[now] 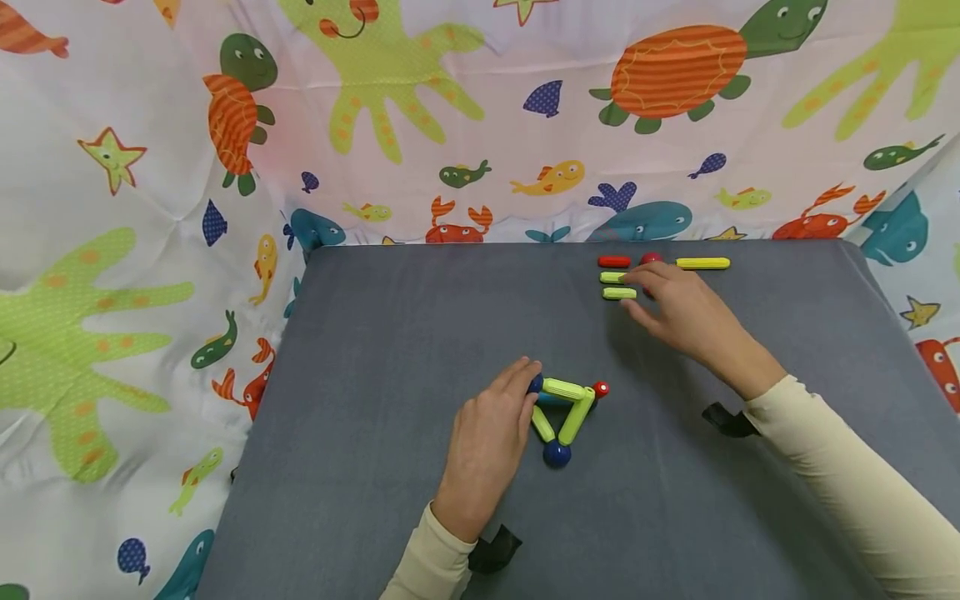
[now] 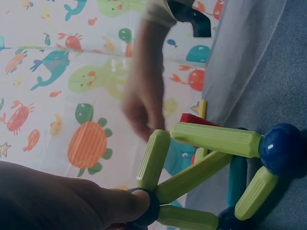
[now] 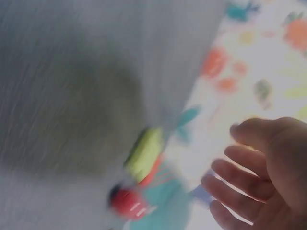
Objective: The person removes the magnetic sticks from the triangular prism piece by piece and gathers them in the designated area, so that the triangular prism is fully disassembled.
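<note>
My left hand (image 1: 483, 446) has its fingers and thumb clamped on a dark blue ball (image 2: 147, 210) at one corner of a small frame. My right hand (image 1: 686, 315) holds nothing: its fingers are bent a little and apart, over a few loose pieces. Whether a fingertip touches one of them I cannot tell, as the right wrist view is blurred.

The frame (image 1: 576, 417) sits near the middle of the surface (image 1: 360, 358), just to the right of my left hand. It is made of green sticks, with a teal stick (image 2: 237, 179) low among them, a second blue ball (image 1: 557, 453) at the corner nearest me and a small red ball (image 1: 601, 389) on the right.

Under and beside my right fingers, near the far edge, lie two short green sticks (image 1: 618, 293), one behind the other. A red stick (image 1: 614, 262) lies beyond them, another red ball (image 1: 651, 258) shows just past my fingers, and a yellow stick (image 1: 702, 263) lies to its right.

Behind the grey surface hangs a white cloth (image 1: 510, 217) printed with turtles, crabs and fish.
</note>
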Motion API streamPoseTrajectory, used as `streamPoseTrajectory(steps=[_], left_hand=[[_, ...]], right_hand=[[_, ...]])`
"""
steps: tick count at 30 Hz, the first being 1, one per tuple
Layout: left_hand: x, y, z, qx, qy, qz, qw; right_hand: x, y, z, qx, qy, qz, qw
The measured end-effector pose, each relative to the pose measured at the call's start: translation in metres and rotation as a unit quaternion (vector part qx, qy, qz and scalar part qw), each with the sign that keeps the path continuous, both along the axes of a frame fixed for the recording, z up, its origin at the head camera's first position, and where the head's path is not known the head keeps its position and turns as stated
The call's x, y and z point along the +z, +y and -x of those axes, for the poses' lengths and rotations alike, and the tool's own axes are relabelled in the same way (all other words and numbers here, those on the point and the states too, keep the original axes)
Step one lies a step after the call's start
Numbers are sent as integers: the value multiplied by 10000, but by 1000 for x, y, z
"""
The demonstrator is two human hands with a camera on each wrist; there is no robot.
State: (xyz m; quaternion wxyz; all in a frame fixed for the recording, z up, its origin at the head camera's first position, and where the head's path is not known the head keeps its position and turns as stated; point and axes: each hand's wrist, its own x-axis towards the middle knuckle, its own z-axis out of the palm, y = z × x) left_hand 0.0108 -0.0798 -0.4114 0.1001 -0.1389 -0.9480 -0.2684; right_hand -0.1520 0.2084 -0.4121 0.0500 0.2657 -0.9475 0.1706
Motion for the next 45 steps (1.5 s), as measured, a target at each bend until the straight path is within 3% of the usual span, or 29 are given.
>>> streamPoseTrajectory(steps=[8,15,25,45], left_hand=[[2,0,0,-17,-45,73,10000],[3,0,2,17,-157,215,9996],[3,-1,2,57,-197,55,9998],[2,0,3,137,94,54,9998]], right_hand=[[26,-43,-59,981,39,445,9942],[21,-65,-85,1604,274,570,9850],[4,-83,-97,1827,677,194,9807],[4,-88,-93,1755,704,282,9815]])
